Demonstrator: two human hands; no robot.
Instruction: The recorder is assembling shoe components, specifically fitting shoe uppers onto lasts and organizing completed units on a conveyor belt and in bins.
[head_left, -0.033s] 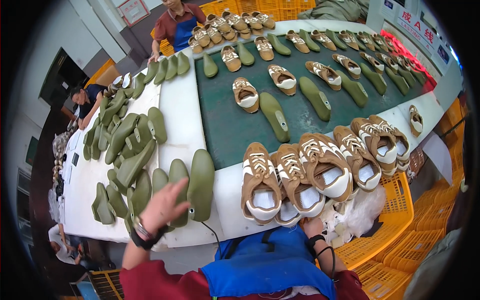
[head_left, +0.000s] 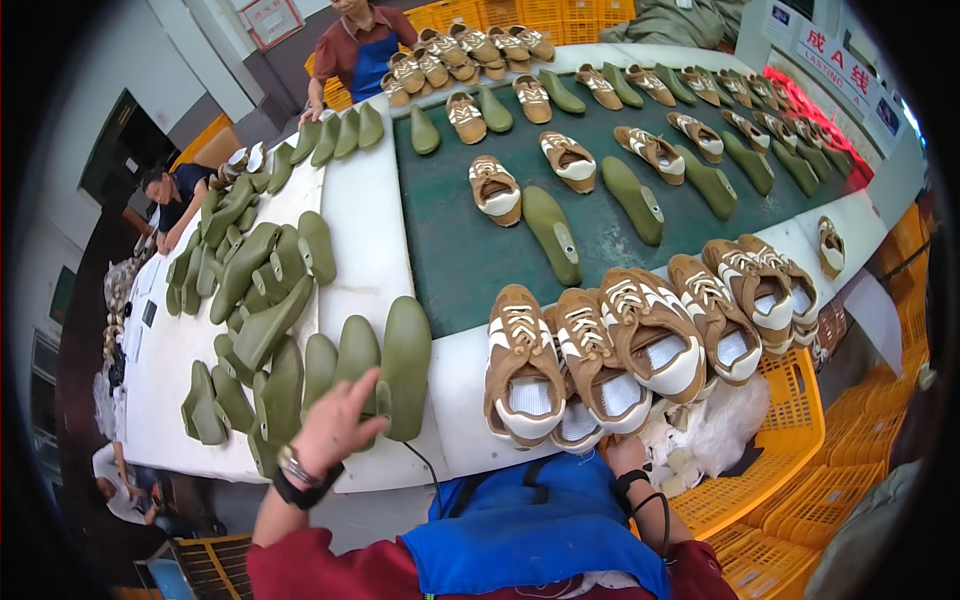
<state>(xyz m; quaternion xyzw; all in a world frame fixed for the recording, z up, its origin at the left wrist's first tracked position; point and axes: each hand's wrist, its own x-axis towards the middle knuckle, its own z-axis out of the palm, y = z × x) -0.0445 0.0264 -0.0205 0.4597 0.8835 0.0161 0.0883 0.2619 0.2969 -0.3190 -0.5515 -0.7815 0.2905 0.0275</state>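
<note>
My left hand [head_left: 338,430] is over the near edge of the white table, its thumb and index finger apart and nothing seen in its grasp. Just beyond it stand green shoe lasts; the tallest last [head_left: 406,350] is right of the fingers, and another last [head_left: 357,352] is partly behind them. Low at the table edge, my right hand [head_left: 627,456] is beside the heels of the front row of brown-and-white sneakers [head_left: 590,340]. Its fingers are mostly hidden, so whether it touches or holds one cannot be told.
A heap of green lasts [head_left: 250,270] covers the left of the table. Sneakers and lasts stand in rows on the green conveyor belt [head_left: 440,240]. A yellow crate [head_left: 790,425] with white scraps sits below at right. One person [head_left: 350,50] stands across the table; another [head_left: 175,200] leans at the left.
My left hand has shifted very slightly to the right and down, its fingers still extended. The whole view has moved a little; the shoes and lasts stay in place.
</note>
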